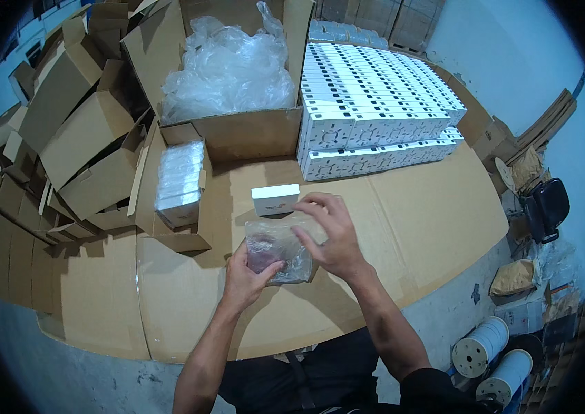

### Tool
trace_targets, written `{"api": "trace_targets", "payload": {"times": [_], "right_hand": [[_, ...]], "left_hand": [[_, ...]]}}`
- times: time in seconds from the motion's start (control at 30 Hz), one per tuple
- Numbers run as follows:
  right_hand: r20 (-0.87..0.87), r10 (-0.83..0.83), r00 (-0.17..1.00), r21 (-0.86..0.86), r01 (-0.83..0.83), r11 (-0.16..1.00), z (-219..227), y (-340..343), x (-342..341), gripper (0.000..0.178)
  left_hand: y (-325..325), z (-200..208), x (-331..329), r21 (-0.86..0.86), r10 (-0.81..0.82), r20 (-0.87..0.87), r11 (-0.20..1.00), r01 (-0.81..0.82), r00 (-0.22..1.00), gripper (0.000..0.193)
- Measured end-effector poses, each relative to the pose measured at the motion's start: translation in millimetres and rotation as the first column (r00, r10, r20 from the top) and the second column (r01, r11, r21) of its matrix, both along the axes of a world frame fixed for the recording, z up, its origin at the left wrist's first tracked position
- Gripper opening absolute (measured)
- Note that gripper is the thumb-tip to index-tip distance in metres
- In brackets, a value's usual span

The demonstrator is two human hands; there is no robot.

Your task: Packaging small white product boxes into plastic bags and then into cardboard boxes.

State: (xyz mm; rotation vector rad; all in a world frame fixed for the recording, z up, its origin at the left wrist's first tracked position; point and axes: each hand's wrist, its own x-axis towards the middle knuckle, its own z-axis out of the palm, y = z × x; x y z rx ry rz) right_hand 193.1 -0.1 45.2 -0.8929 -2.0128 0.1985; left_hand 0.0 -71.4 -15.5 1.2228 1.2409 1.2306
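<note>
A clear plastic bag is in my left hand, with the thumb across its front and the other fingers showing dimly through the film. Whether those fingers are behind the bag or inside it, I cannot tell. My right hand hovers at the bag's upper right edge, thumb and fingers curved and apart. Just beyond the bag, a small white box rests on the cardboard-covered table. To the left, an open carton holds a row of plastic-wrapped packs.
A large open carton full of clear plastic bags stands at the back. Many white boxes are stacked at the back right. Empty cartons pile up on the left. Cable spools stand on the floor at the right.
</note>
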Motion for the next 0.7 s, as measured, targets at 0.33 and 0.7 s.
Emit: {"api": "trace_targets", "payload": {"times": [0.33, 0.7], "right_hand": [[0.082, 0.022, 0.996, 0.064, -0.027, 0.998, -12, 0, -9, 0.018], [0.4, 0.391, 0.829, -0.462, -0.187, 0.867, 35, 9, -14, 0.026]], "left_hand": [[5, 3, 2, -0.04, 0.043, -0.059, 0.998, -0.046, 0.997, 0.047], [4, 1, 0, 0.02, 0.098, -0.209, 0.995, -0.096, 0.973, 0.054]]}}
